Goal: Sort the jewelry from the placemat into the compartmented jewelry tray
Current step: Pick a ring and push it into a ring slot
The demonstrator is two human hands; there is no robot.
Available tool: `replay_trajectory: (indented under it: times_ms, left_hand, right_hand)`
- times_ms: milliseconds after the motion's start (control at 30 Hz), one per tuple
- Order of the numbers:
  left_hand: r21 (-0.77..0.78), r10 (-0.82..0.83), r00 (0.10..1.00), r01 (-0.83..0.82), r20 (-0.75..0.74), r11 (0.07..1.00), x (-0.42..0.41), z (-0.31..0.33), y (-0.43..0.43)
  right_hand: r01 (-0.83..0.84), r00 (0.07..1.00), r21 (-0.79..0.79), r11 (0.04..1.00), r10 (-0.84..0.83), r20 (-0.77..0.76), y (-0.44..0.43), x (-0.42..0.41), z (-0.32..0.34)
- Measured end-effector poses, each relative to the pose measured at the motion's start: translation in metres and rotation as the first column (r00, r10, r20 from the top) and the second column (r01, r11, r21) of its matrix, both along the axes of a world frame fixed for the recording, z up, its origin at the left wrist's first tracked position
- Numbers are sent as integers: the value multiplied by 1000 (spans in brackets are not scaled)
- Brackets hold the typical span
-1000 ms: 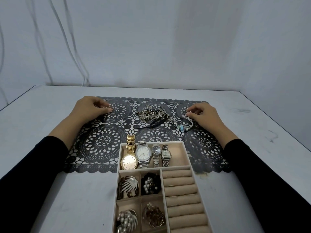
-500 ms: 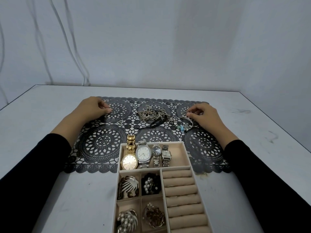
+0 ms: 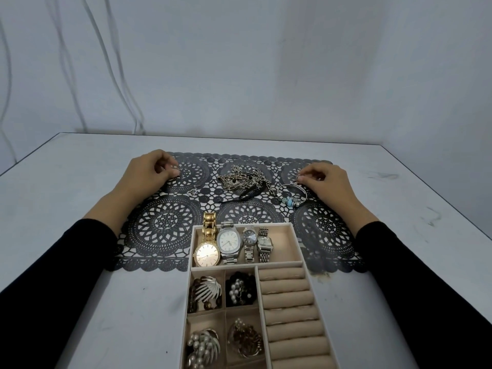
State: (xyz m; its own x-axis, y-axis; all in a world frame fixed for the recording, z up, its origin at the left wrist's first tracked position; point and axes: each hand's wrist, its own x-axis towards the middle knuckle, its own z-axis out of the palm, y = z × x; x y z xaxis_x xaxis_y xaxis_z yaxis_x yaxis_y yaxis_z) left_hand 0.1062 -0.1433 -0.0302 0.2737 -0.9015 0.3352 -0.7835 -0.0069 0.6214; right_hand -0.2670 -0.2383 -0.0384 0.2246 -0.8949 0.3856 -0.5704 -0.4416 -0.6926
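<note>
A black lace placemat (image 3: pixel 165 225) lies across the table. On its far left my left hand (image 3: pixel 145 173) pinches a small silver ring (image 3: pixel 175 171). At its far right my right hand (image 3: pixel 326 182) pinches another small ring (image 3: pixel 296 178). Between them lie a heap of silver chains (image 3: pixel 241 179), a black cord (image 3: pixel 247 194), a small heart pendant (image 3: pixel 191 192) and a bangle with blue beads (image 3: pixel 291 197). The beige compartmented tray (image 3: pixel 299 243) sits near me, holding several watches (image 3: pixel 229 242) and brooches (image 3: pixel 205 291); its ring rolls (image 3: pixel 286 302) hold nothing.
The grey table (image 3: pixel 80 302) ends at a wall behind the placemat and drops off at the right edge. Thin white cables (image 3: pixel 125 83) hang down the wall at the far left.
Both hands stayed at the far corners of the placemat; the fingertips have closed on the small rings and lifted them slightly.
</note>
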Motion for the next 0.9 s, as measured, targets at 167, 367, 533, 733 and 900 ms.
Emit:
replay_trajectory:
  times_ms: [167,367,533,733,900]
  left_hand:
    - [-30,17,1000,-17,-20,999,-2,0,4]
    - [-86,8,998,-13,-62,996,-9,4,12]
    - [-149,-49,955,6,-291,989,-19,11,23]
    - [-221,-105,886,3,-452,975,-35,18,41]
    - [-235,-117,888,10,-446,972,-52,17,65]
  right_hand:
    - [14,997,15,1000,-15,71,3,-1,1]
    - [9,978,83,996,-26,208,10,0,6]
    - [2,952,151,988,-48,303,22,1,12]
    - [-47,911,253,966,-62,407,44,3,18]
    - [-107,865,286,952,-52,498,79,-1,25]
